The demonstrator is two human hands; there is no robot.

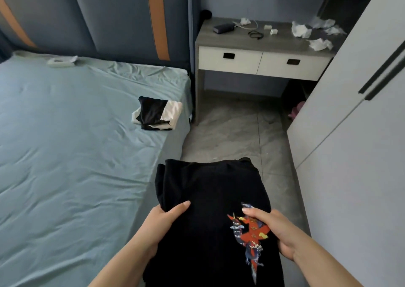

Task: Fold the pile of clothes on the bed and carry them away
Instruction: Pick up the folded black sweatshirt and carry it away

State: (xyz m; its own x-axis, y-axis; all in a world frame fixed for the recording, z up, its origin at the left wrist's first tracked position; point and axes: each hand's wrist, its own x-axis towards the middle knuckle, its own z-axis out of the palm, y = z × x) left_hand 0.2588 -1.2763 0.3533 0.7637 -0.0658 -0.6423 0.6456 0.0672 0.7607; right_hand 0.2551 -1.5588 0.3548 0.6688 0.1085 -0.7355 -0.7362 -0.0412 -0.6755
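Beside the bed (pixel 65 144), hands (pixel 162 225) (pixel 271 232) grip a black shirt (pixel 208 188), print lettering illegible.

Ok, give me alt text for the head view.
Both hands hold a folded black garment with a red and blue print above the floor beside a bed, left hand at its left edge, right hand on the print. A folded black-and-white garment lies on the bed near its edge; a desk stands beyond.

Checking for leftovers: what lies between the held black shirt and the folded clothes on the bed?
Only bare sheet and grey floor, seen in head view.
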